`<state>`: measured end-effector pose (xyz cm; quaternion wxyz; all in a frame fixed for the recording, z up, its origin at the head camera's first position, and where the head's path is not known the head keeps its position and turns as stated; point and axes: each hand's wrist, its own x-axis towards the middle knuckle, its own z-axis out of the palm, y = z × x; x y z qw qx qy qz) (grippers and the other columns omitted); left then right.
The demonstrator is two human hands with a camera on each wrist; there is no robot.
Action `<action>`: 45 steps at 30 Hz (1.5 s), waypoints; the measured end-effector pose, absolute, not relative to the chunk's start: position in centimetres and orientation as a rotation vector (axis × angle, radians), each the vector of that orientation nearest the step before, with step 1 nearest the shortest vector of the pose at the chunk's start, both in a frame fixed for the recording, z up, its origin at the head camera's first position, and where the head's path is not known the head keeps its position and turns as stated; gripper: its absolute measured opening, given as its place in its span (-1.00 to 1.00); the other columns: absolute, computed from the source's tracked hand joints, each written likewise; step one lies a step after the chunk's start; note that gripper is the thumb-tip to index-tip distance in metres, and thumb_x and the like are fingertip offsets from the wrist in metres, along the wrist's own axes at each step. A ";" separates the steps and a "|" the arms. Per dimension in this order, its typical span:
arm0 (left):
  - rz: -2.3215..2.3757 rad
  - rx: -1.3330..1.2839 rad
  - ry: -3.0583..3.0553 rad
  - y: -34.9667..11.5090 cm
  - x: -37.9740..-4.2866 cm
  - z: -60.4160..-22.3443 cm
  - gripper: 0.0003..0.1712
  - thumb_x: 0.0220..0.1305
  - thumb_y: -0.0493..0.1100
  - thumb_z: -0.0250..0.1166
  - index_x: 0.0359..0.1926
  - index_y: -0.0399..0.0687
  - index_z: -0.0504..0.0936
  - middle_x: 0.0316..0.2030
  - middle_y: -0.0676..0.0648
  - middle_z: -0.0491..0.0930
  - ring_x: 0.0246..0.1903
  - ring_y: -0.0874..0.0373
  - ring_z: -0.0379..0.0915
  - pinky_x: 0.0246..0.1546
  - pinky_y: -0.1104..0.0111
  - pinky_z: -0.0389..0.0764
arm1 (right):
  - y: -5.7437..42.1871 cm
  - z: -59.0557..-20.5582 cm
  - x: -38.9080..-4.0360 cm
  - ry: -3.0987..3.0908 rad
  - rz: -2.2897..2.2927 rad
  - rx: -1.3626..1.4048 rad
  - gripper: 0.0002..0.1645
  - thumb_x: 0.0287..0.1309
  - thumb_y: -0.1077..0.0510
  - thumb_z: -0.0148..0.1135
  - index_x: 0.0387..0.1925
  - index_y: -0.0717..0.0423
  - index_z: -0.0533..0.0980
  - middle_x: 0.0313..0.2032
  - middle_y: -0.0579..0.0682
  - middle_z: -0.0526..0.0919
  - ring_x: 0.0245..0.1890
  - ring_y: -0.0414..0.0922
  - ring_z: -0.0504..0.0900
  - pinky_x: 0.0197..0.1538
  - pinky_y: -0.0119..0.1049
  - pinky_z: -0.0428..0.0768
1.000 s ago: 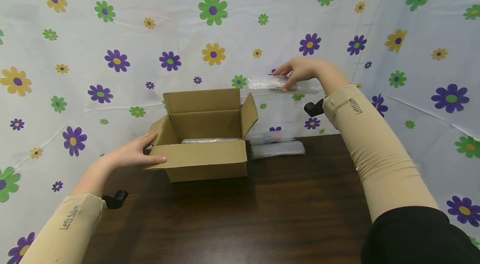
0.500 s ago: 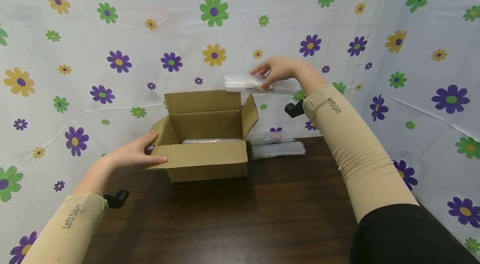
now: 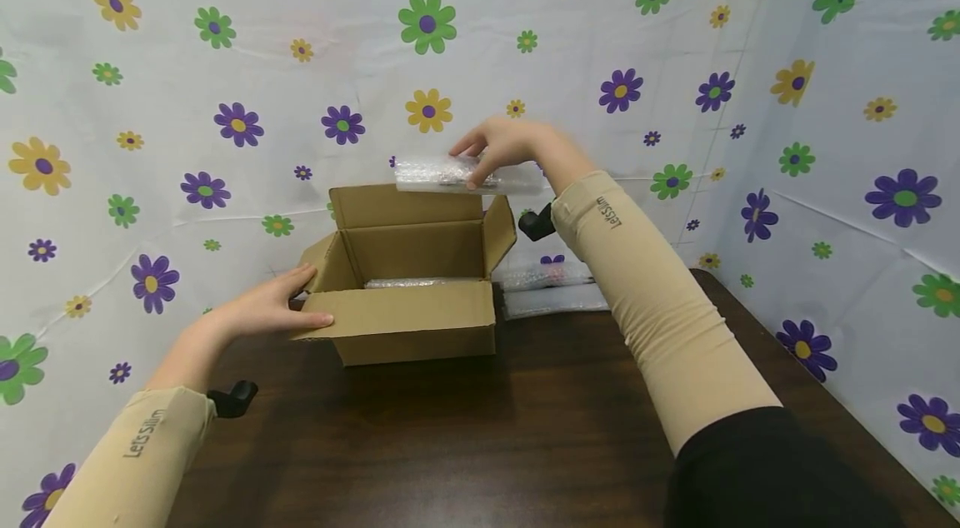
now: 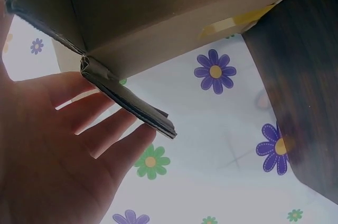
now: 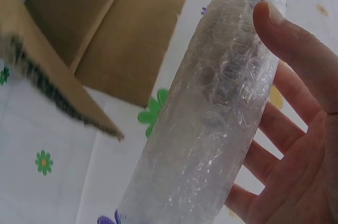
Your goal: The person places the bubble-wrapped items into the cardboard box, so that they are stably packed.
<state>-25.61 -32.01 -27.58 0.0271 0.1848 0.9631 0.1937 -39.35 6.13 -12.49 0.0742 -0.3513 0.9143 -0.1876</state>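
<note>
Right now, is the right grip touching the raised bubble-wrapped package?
Touching. The right wrist view shows the thumb of the right grip lying against the near face of the raised bubble-wrapped package, the other fingers going behind it.

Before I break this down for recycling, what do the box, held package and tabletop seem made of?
Box: matte brown corrugated cardboard; fluting shows along a flap.
Held package: shiny, clear plastic bubble wrap outside, by its round bubbles; contents unclear.
Tabletop: dark, slightly glossy wood or wood-look laminate, judging by its streaky grain.
</note>
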 end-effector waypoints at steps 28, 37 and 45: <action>0.588 0.566 2.975 -32.1 -25.8 -27.9 0.19 0.14 0.21 0.36 0.42 -0.54 -0.02 0.38 -0.55 -0.05 0.36 -0.46 -0.16 0.29 -0.23 0.01 | -2.4 -18.8 -38.6 2.518 -0.617 -1.075 -0.29 0.05 0.13 0.46 0.27 0.01 0.46 0.23 0.05 0.49 0.23 -0.05 0.41 0.24 -0.23 0.40; 0.609 0.566 2.975 -32.3 -25.9 -28.0 0.20 0.15 0.21 0.35 0.43 -0.52 -0.04 0.39 -0.54 -0.07 0.37 -0.46 -0.19 0.29 -0.24 -0.01 | -3.7 -20.3 -38.8 2.462 -0.602 -1.047 -0.30 0.10 0.08 0.43 0.29 0.00 0.44 0.26 0.01 0.44 0.26 -0.05 0.38 0.26 -0.15 0.39; 0.618 0.586 2.977 -32.2 -25.8 -27.8 0.19 0.14 0.19 0.36 0.42 -0.54 -0.03 0.39 -0.54 -0.06 0.37 -0.45 -0.18 0.29 -0.23 -0.01 | -4.4 -21.4 -38.8 2.468 -0.524 -1.004 -0.29 0.10 0.03 0.42 0.29 -0.03 0.43 0.31 -0.03 0.39 0.30 -0.06 0.33 0.27 -0.19 0.37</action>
